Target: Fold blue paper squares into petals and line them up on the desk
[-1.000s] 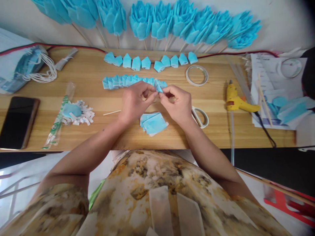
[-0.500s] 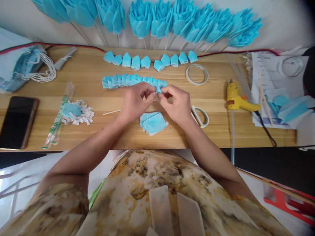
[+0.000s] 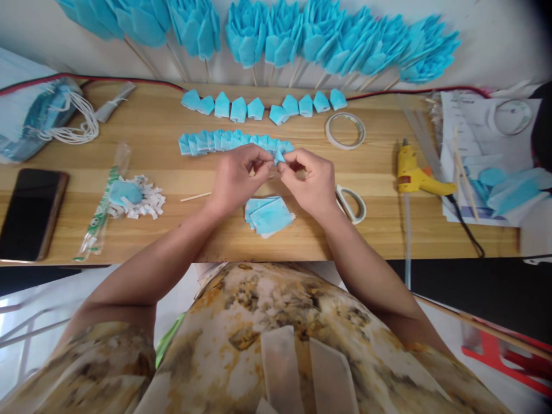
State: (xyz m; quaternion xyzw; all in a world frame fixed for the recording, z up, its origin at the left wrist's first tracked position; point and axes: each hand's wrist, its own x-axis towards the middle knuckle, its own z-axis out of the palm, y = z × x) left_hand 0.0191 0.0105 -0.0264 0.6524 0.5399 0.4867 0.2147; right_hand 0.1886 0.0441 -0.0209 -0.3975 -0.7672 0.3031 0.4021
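Note:
A small folded blue fabric petal (image 3: 279, 157) is pinched between my two hands, with its pointed tip showing. My left hand (image 3: 242, 175) grips its left side between thumb and forefinger. On the other side, my right hand (image 3: 311, 177) pinches the right edge. Just behind my fingers runs a row of overlapping folded petals (image 3: 211, 142). Below my hands lies a stack of flat blue fabric pieces (image 3: 271, 215). White-handled scissors (image 3: 354, 204) lie beside my right wrist, partly hidden by it. A thin wooden stick (image 3: 195, 196) rests by my left wrist.
Spaced petals (image 3: 238, 109) line the back, before blue fabric flowers (image 3: 284, 34) on sticks. A tape roll (image 3: 345, 115) and yellow glue gun (image 3: 416, 172) with its cord lie right. White scraps (image 3: 149, 201), a phone (image 3: 30, 213) and a bundle of white cords (image 3: 84, 123) lie left.
My right hand has shifted very slightly to the right, and the petal's tip shows at a slightly different angle between my fingers. Everything else looks the same.

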